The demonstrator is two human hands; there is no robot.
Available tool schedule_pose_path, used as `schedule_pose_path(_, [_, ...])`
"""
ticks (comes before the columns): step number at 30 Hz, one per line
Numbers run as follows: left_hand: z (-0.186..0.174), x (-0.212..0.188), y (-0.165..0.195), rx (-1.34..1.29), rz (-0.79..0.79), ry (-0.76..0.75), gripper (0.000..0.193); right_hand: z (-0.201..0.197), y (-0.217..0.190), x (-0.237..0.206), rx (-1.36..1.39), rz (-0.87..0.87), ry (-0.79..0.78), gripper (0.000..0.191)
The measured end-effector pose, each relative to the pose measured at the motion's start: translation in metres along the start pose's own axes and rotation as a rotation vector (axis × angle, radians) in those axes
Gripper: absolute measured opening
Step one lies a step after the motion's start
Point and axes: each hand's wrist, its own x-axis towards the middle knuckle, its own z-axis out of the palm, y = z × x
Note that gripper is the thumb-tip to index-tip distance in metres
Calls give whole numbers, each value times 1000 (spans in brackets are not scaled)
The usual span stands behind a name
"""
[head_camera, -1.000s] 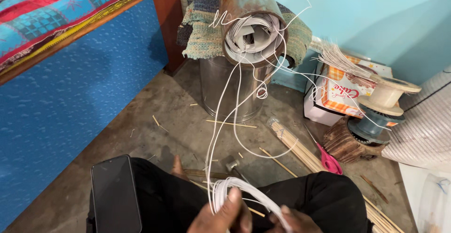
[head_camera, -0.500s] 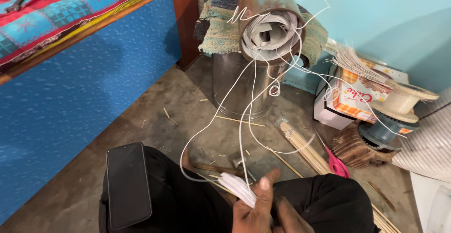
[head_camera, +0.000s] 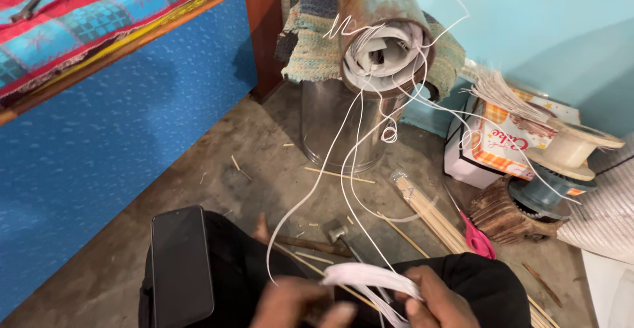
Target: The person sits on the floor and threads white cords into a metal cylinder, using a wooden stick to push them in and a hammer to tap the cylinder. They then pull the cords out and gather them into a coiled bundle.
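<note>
In the head view, a flat hank of thin white strips (head_camera: 370,276) is gripped between the left hand (head_camera: 300,303) and the right hand (head_camera: 441,299) above the lap; part is judged already gathered. Several long, springy strands remain loose, trailing up to the coil packed inside the rusty metal pipe (head_camera: 383,34). Pale bamboo sticks (head_camera: 432,214) lie on the rough concrete floor (head_camera: 218,169).

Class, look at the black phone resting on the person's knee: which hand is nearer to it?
Left. The left hand is just right of the phone; the right hand is farther off, past the white strips.
</note>
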Motion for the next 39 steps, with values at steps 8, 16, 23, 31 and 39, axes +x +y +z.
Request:
schedule_pose_path(8, [-5, 10, -27, -867, 482, 502, 110, -52, 20, 4, -367, 318, -215, 33])
schedule_pose_path(16, [70, 43, 5, -1058, 520, -32, 69, -50, -28, 3, -214, 297, -290, 48])
schedule_pose_path(23, [47, 12, 54, -766, 519, 150, 52, -61, -103, 28, -212, 94, -362, 71])
schedule_pose_path(31, [-10, -7, 88, -188, 810, 474, 41, -52, -118, 41, -209, -418, -133, 48])
schedule_pose_path(39, [-104, -21, 162, -143, 923, 684, 27, -60, -155, 55, -524, -563, 164, 45])
